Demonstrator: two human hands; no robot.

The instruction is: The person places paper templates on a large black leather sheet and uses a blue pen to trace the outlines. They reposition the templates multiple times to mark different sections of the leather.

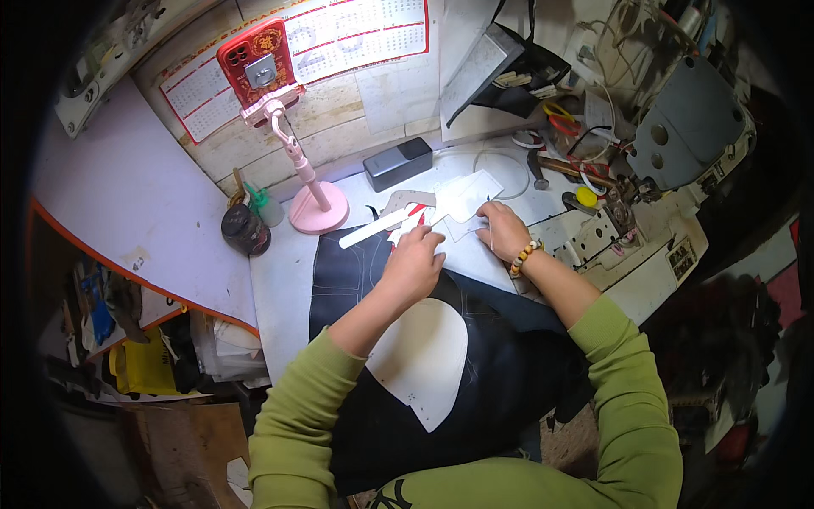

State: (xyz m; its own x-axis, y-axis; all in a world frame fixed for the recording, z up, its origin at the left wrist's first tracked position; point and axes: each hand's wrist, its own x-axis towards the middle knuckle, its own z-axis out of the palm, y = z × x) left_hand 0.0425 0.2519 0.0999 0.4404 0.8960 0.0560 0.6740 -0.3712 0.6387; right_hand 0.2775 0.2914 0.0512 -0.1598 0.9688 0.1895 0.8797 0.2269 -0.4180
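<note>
White cutouts (pixel 466 200): black box (pixel 397 166) just behind, pink stand (pixel 320 209) left, hammer (pixel 538 170) right.

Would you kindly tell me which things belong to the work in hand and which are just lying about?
Probably in the work: white flat pieces by the left hand and right hand; dark sheet; large cream piece lying on it.

Apparently just lying about: hammer; grey-black box; dark jar; pink stand.
</note>
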